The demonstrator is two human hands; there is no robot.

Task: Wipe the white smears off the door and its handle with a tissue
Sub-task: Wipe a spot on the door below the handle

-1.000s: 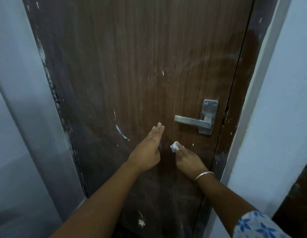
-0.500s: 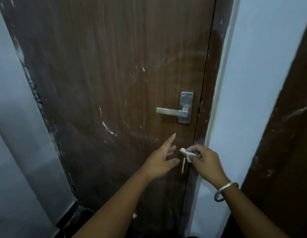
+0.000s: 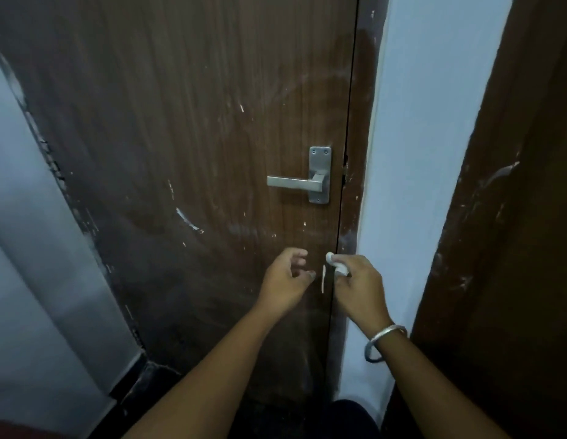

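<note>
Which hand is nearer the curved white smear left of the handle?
Left. The left hand is below and right of the smear; the right hand, pinching the tissue, is farther right.

Dim, flat indoor light w/ bluish cast; source not visible. The door (image 3: 180, 122) is darkest at lower left, w/ a faint hazy sheen upper right. Soft grey reflection on the handle (image 3: 293, 182), no hard glare. Whole frame slightly soft, grainy. Wide-angle distortion: door edges & white wall (image 3: 418, 122) lean outward.

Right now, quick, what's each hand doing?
Left hand: open, fingers loosely curled, holding nothing.
Right hand: closed, pinching the tissue.
</note>
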